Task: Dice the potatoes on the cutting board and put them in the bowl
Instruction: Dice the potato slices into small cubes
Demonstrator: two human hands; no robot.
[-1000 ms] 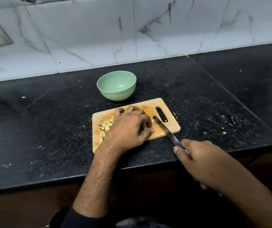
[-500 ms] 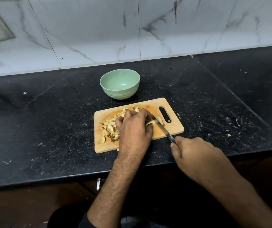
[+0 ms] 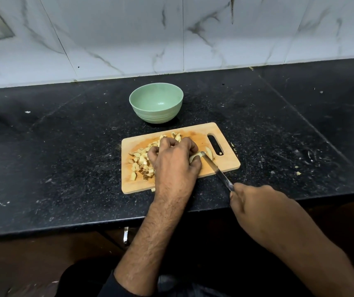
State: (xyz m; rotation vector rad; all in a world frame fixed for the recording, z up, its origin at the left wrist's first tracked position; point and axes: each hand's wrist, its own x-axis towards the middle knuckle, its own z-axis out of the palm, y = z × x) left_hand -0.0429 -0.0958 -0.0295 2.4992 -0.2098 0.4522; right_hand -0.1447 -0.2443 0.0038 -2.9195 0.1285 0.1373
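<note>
Change logged: I note left hand (image 3: 173,161) shifted right off diced pile (image 3: 141,161); knife (image 3: 213,167) blade now at pinched potato piece (image 3: 195,155).

Left grip (image 3: 173,159) holds a potato piece (image 3: 195,156) on the cutting board (image 3: 225,166); right grip (image 3: 255,207) holds the knife (image 3: 216,171).
</note>
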